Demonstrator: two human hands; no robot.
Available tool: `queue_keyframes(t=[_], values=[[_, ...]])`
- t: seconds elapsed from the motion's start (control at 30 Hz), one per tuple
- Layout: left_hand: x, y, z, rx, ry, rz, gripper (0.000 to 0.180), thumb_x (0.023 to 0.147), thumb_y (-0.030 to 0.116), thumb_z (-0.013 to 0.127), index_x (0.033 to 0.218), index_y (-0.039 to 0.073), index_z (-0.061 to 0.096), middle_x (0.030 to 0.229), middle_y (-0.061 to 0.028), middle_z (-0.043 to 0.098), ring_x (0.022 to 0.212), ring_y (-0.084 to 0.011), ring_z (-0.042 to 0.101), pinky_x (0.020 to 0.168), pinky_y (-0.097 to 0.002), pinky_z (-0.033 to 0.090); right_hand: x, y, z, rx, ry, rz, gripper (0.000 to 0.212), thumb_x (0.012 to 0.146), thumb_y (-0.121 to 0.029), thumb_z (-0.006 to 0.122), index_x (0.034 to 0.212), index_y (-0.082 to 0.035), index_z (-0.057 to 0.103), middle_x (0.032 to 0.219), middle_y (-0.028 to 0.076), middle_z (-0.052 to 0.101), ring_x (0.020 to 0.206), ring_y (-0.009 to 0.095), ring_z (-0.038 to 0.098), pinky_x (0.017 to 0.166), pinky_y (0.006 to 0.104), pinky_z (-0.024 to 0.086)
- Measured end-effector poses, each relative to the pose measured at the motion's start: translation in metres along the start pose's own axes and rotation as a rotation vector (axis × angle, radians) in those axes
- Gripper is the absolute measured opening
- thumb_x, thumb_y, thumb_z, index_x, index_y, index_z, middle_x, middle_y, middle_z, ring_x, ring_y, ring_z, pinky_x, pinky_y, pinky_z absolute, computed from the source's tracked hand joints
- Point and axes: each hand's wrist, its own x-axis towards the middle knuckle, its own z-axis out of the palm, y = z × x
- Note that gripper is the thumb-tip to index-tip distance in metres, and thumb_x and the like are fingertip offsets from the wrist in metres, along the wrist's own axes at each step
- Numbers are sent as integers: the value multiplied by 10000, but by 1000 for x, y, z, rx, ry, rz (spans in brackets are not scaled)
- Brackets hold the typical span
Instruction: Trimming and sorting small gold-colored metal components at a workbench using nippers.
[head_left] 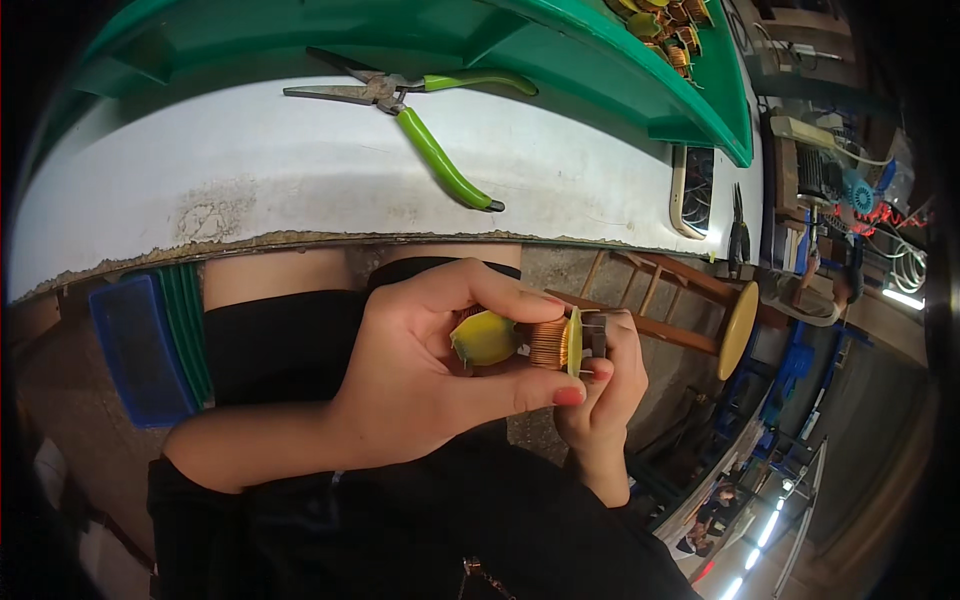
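Note:
My left hand [425,365] is closed around a copper-wound coil [548,345] with a yellow flange, pinching it between thumb and fingers. A second yellow-ended coil [483,340] sits deeper in the same palm. My right hand [608,400] is closed at the far end of the wound coil, its fingers against a small dark block [597,335] beside the flange. Whether that block is joined to the coil, I cannot tell. Both hands are above my lap, in front of the table edge. Long-nose pliers [385,92] with green handles lie spread on the white table.
A green tray [690,110] spans the table's back, with several copper coils [660,30] at its right. Near the table's right end lie a phone [692,190] and a dark-handled tool [738,235]. Below are a wooden stool [738,330] and a blue crate [145,350].

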Motion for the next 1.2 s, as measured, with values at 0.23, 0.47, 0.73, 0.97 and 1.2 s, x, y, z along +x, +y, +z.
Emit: queue_keyframes(t=[0.23,0.47,0.73,0.97,1.2], values=[[-2,0,4,-30,102,42,313,699,-75,704,969,-19,556,905,-105,612,758,-131,588,712,-219,489,2,-4,3,-151,-16,-103,282,922,-257,431,880,11,506,780,124,501,649,240,429,610,322,391],[-3,0,-4,36,30,8,475,612,-134,736,1000,15,507,1032,-132,574,845,-195,617,766,-271,513,-2,-2,0,-76,-44,-31,298,926,-271,426,875,12,505,783,126,506,653,239,434,612,319,392],[1,0,2,41,95,31,489,604,-134,742,1003,21,505,1004,-127,579,834,-195,616,741,-278,516,-6,-2,-4,5,-36,30,316,933,-285,414,875,13,504,792,128,512,665,237,443,625,314,399],[-2,-3,-1,13,25,33,502,583,-134,755,994,26,515,990,-120,579,828,-187,608,742,-274,509,-10,-4,0,40,4,-106,334,934,-305,417,881,11,512,804,126,517,684,244,461,644,329,413],[-2,-4,-1,60,24,39,503,561,-136,766,975,29,531,988,-120,581,845,-193,606,763,-271,500,-4,-8,2,28,5,-172,349,928,-323,432,860,8,521,800,123,522,687,249,468,647,342,421]])
